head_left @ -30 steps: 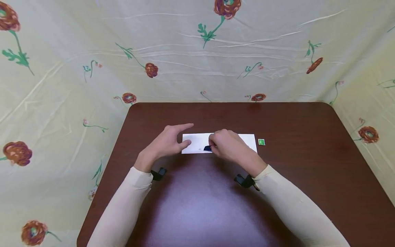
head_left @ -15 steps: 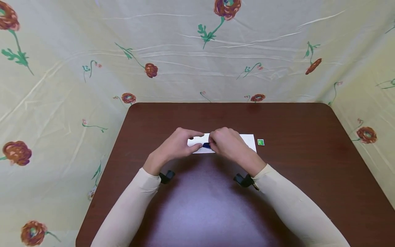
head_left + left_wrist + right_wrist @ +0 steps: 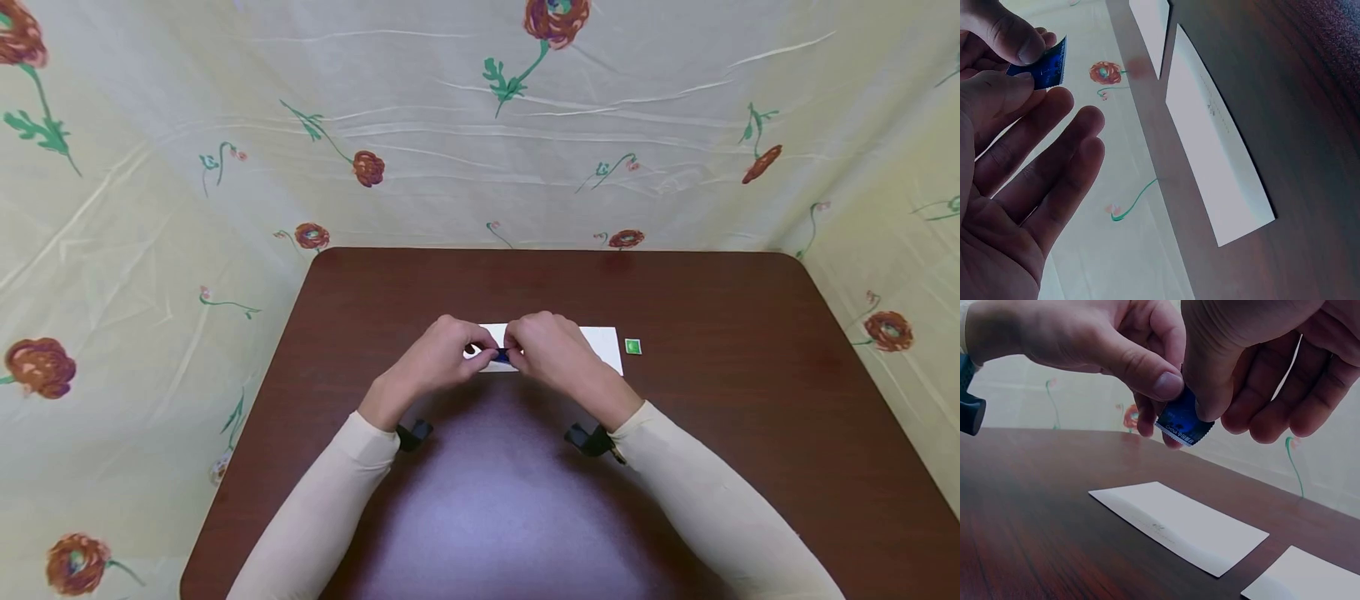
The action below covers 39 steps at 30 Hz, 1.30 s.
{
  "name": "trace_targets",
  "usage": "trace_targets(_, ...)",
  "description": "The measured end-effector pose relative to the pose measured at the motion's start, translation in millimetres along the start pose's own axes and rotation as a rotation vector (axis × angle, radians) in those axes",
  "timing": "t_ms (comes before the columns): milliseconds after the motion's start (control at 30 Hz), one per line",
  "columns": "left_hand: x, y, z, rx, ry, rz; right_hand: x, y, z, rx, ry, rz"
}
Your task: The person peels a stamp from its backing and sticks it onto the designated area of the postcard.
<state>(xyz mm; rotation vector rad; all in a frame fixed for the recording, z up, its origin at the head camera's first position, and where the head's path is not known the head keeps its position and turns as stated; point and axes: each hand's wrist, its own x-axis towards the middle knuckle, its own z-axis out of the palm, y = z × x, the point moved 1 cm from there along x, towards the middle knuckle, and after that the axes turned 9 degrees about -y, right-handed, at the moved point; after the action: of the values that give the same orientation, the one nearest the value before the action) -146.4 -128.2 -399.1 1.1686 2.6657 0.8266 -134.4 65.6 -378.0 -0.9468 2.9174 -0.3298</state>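
Observation:
A blue postage stamp (image 3: 502, 356) with toothed edges and small white lettering is held in the air above white paper. My left hand (image 3: 438, 354) pinches one side of this stamp (image 3: 1179, 419) between thumb and finger. On its other side, my right hand (image 3: 558, 358) grips it with the thumb on its face. Below lies a long white envelope-like sheet (image 3: 1210, 137) with small print near one edge, apart from both hands. Part of a second white sheet (image 3: 1307, 578) shows beside it, cut off by the frame. The hands partly cover the sheets in the head view.
A small green stamp (image 3: 633, 347) with a white border lies on the brown table (image 3: 712, 333), just right of the white paper. Flower-patterned sheeting (image 3: 420, 183) hangs behind and at the sides of the table.
My left hand has moved right, from the left end of the paper to the blue stamp, and its fingers have closed on it. My right hand has stayed almost in place.

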Motion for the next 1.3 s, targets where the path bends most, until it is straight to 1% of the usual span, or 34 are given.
trace_targets(267,-5.8,0.1,2.5,-0.021,0.035,-0.027,-1.9,1.3,2.0,0.006,0.016,-0.003)
trace_targets(500,-10.1,-3.9,3.3,-0.035,0.045,-0.053,-4.7,3.9,3.3,0.021,0.024,-0.006)
trace_targets(700,-11.6,-5.5,4.1,-0.012,0.049,-0.057,-5.8,4.3,7.5,0.066,0.038,-0.055)
trace_targets(900,-12.1,-7.5,5.7,-0.038,0.057,-0.066,-6.1,3.7,13.2,0.081,0.061,-0.097)
trace_targets(1033,-11.9,-8.6,5.8,-0.046,0.098,-0.094,-6.0,1.8,14.6,0.09,0.082,-0.126)
trace_targets(1167,-12.7,-8.3,5.4,-0.006,0.145,-0.154,-5.6,-1.0,15.3,0.1,0.089,-0.147)
trace_targets(1233,-13.2,-7.6,5.6,0.006,0.149,-0.184,-5.4,-1.9,15.8,0.098,0.091,-0.153)
trace_targets(1300,-13.2,-6.7,6.2,-0.005,0.128,-0.197,-5.4,-2.2,16.5,0.095,0.095,-0.157)
